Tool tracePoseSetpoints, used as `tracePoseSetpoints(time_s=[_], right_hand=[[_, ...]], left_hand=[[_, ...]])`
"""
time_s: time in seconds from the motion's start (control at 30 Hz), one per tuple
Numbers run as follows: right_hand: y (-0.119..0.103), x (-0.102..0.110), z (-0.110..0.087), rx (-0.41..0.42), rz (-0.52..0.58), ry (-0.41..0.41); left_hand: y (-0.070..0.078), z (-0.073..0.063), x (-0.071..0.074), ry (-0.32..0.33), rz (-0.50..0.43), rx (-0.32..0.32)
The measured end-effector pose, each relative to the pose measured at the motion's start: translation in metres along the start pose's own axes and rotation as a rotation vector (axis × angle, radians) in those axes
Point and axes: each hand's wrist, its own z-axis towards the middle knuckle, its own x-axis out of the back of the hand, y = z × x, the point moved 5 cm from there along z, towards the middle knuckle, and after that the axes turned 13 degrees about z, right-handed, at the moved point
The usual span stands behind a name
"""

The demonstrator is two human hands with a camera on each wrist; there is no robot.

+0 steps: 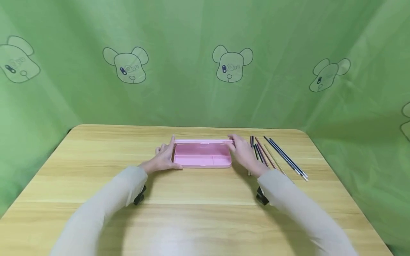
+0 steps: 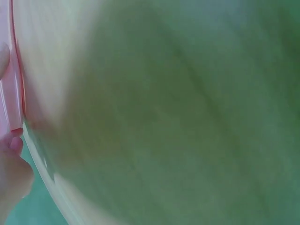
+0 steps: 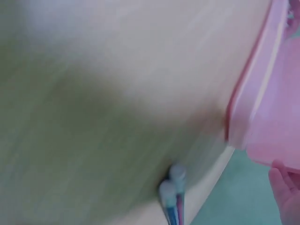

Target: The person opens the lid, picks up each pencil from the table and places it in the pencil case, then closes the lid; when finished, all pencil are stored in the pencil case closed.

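Observation:
A pink pencil case (image 1: 193, 161) lies on the table with its lid (image 1: 189, 141) raised at the back. Inside, a divider sets off a smaller compartment at the right, and no pencils show in it. My left hand (image 1: 163, 159) grips the case's left end, thumb at the front corner and index finger up by the lid. My right hand (image 1: 242, 151) holds the lid's right corner. In the right wrist view, its fingers (image 3: 283, 187) touch the edge of the pink lid. Only part of the case (image 2: 8, 101) shows in the left wrist view.
Several pencils (image 1: 285, 156) lie loosely spread to the right of the case, some partly behind my right forearm. Two pencil ends (image 3: 173, 187) show in the right wrist view. A green curtain (image 1: 179, 99) with bear-head drawings hangs behind the wooden table (image 1: 198, 220).

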Motion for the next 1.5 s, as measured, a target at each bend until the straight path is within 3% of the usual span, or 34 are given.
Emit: tracePoseSetpoints(time_s=[0.13,0.27,0.5,0.8,0.97,1.3,1.5], right_hand=[[0.005,0.003,0.008,-0.07,0.175,0.113],[0.012,0.001,0.011,-0.103,0.241,0.081],[0.022,-0.017,0.012,-0.091,0.043,-0.209],[0.032,-0.025,0.002,-0.135,-0.171,-0.399],[0.036,-0.02,0.001,-0.124,-0.213,-0.447],[0.044,-0.016,-0.001,-0.155,-0.209,-0.467],[0.043,-0.015,-0.003,-0.161,-0.2,-0.459]], left_hand=[[0.002,0.0,0.0,0.012,-0.007,-0.011],[0.003,0.001,0.001,0.017,0.002,-0.043],[0.001,0.002,0.002,0.005,0.033,-0.029],[0.001,0.003,0.004,-0.019,0.053,-0.02],[0.001,0.001,0.003,-0.035,0.066,-0.012],[-0.001,-0.004,0.001,-0.051,0.089,-0.039],[-0.002,-0.002,0.006,-0.076,0.186,-0.046]])
